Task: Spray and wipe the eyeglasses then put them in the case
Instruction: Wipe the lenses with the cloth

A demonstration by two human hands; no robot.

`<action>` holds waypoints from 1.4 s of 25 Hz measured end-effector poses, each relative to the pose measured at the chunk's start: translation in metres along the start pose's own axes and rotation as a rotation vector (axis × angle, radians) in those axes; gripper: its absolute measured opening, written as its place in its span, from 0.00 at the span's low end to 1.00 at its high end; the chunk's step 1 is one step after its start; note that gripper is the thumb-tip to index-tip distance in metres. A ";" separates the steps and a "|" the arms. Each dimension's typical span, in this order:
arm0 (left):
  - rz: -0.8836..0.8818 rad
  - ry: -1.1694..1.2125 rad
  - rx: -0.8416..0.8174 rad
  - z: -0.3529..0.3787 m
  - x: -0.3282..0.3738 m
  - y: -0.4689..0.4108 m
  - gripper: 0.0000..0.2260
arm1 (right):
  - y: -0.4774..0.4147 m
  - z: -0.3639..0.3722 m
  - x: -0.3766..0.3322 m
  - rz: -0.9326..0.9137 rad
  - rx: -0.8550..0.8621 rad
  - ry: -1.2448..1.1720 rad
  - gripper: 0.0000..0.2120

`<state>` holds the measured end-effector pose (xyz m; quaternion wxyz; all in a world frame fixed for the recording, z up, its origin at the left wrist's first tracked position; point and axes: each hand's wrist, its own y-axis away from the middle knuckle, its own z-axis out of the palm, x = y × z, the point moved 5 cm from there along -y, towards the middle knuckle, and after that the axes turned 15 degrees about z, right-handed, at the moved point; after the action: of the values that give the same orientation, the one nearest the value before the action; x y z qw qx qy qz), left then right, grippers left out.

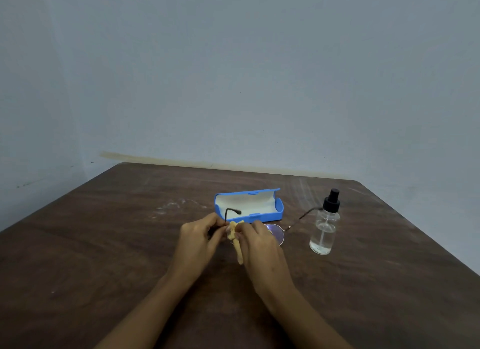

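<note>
Thin round-rimmed eyeglasses [277,232] are held just above the table, temples unfolded. My left hand [198,240] pinches the frame at its left end, where one dark temple curves up. My right hand [259,247] presses a small yellow cloth [235,235] against the left lens, which is hidden by the cloth and fingers. The right lens shows beside my right hand, and its temple reaches toward the bottle. An open blue glasses case [279,211] with a pale lining lies just behind my hands.
A clear spray bottle [324,230] with a black pump top stands upright to the right of the glasses. The brown wooden table [104,244] ends at a pale wall behind the case.
</note>
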<state>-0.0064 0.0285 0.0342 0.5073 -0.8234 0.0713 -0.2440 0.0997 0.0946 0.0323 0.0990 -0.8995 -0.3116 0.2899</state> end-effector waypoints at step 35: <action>-0.085 0.051 0.048 -0.001 0.000 0.000 0.20 | 0.015 -0.004 0.001 -0.058 0.039 -0.182 0.13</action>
<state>-0.0069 0.0275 0.0343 0.5140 -0.8069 0.0434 -0.2877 0.1104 0.0829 0.0300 0.0961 -0.8578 -0.3396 0.3736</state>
